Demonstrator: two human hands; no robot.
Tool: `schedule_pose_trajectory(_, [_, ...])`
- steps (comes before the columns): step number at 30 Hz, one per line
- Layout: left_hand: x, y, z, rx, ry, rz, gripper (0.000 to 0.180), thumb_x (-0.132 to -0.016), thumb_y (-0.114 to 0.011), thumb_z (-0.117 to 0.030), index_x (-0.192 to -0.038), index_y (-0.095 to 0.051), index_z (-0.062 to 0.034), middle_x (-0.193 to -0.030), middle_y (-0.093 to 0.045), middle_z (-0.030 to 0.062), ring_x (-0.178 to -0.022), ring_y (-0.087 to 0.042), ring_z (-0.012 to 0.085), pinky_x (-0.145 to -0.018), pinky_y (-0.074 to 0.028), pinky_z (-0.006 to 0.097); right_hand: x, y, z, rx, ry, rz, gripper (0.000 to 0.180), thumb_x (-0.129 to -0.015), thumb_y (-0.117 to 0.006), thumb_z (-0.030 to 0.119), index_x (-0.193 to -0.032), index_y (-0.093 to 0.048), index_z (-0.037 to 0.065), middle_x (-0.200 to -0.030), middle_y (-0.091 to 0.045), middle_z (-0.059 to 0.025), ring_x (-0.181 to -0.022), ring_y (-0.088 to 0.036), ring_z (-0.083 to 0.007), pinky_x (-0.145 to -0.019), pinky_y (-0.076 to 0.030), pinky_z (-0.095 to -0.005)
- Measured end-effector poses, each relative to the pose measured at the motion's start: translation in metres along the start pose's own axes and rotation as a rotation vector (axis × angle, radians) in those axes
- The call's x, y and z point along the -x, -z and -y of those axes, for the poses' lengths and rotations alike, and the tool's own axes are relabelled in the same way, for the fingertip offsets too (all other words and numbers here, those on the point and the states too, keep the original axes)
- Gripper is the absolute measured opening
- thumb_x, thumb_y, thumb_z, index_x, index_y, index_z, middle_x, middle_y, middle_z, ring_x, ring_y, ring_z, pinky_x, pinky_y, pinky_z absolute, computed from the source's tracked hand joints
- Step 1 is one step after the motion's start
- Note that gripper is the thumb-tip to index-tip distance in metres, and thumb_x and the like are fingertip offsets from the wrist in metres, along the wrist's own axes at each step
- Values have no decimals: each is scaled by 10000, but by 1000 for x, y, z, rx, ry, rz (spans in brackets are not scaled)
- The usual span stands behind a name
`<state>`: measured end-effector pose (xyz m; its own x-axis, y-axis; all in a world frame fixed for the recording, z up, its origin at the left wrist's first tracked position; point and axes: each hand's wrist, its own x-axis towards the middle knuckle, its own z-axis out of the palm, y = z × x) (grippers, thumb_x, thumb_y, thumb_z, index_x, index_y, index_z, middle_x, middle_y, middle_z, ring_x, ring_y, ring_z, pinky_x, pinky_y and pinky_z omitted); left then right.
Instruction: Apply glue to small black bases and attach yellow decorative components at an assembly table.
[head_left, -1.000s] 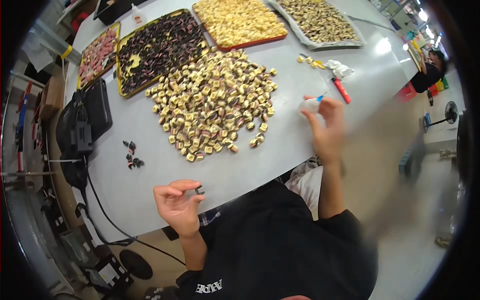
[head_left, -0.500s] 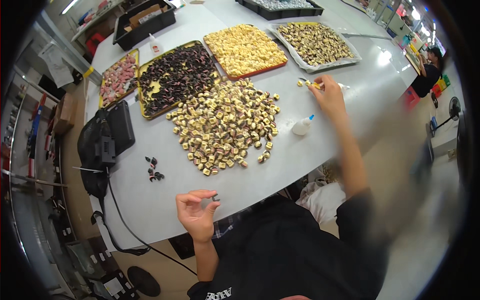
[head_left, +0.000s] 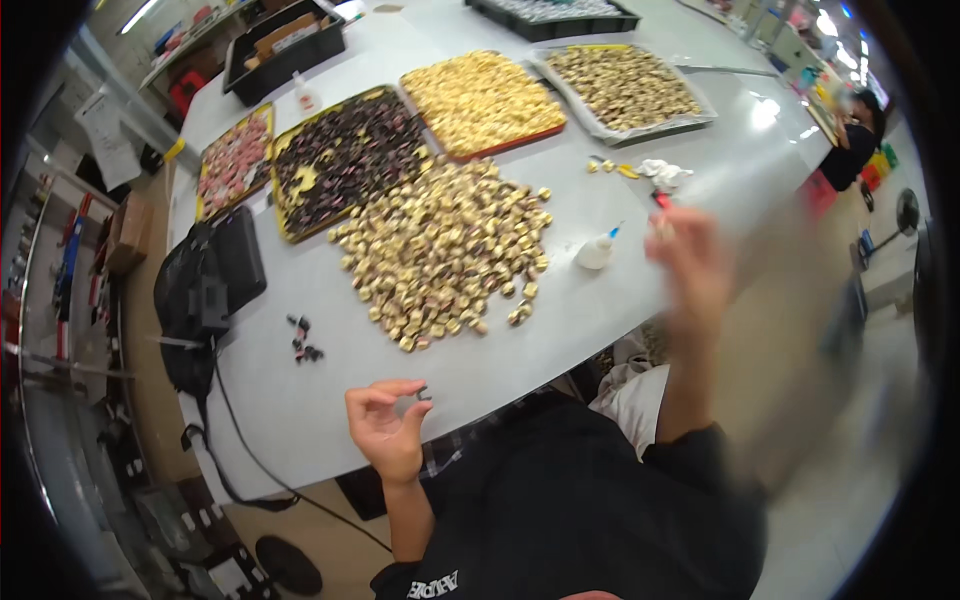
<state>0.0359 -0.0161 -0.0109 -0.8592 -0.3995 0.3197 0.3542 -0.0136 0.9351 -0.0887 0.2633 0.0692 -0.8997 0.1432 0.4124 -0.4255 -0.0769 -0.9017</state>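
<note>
At Lower Centre, Left Hand (head_left: 385,430) Pinches Dark Piece (head_left: 424,394) as Right Hand (head_left: 695,265) Draws Back

At the right of the frame, the right hand, blurred by motion, has come away from the yellow scrap (head_left: 628,171) it was reaching for half a second ago, leaving in view the crumpled white tissue (head_left: 665,172) and the tip of a red tube (head_left: 662,200). Its fingers look partly bent; whether they hold anything, one cannot tell. The left hand keeps its pinch, the small dark piece between thumb and forefinger, and the white squeeze bottle (head_left: 593,254) stays upright just beyond the pile's right side.

From lower left toward centre right, the near edge of the table (head_left: 560,330) slants past the left hand, a smooth grey strip lying between that edge and the pile (head_left: 440,260). The right hand has room between bottle and table edge.

At centre, the pile is a loose mound of chunky cream-and-dark blocks. Curved dark bits (head_left: 305,345) lie to its lower left; behind it sit a yellow-rimmed tray (head_left: 310,232) of black and pink pieces and a red-rimmed tray (head_left: 520,142) heaped with pale yellow ones.
</note>
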Motion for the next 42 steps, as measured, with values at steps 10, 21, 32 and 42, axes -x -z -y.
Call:
schedule_pose_trajectory(10, [-3, -7, 1, 20, -10, -1, 391, -692, -718, 51, -883, -397, -63, -866, -614, 144, -850, -566, 226, -800, -444, 341, 82, -100, -27, -430, -837, 494, 183, -814, -625, 22, -974, -551, -24, -919, -619, -129, -830, -610, -164, -766, -491, -266])
schedule_pose_trajectory(21, [-3, 3, 7, 46, -76, 79, 378, -665, -738, 59, -848, -435, -74, -857, -659, 129, -911, -546, 226, -806, -453, 337, 87, -109, -43, -488, -945, 707, 205, -782, -653, -2, -960, -552, -18, -925, -622, -99, -855, -600, -139, -782, -488, -259])
schedule_pose_trajectory(32, [-4, 5, 9, 33, -128, 200, 337, -666, -753, 19, -865, -493, -61, -870, -680, 116, -969, -536, 238, -841, -443, 354, 78, -108, -38, -548, -1024, 803, 243, -776, -668, 4, -993, -562, -11, -949, -636, -88, -881, -598, -119, -783, -477, -245])
schedule_pose_trajectory(42, [-5, -2, 6, 53, -136, 38, 239, -819, -653, -114, -974, -498, -19, -966, -625, 164, -988, -527, 254, -888, -419, 389, 82, -112, -42, -703, -896, 446, 307, -831, -638, 144, -1058, -529, -31, -1023, -581, -132, -930, -563, -156, -834, -451, -261])
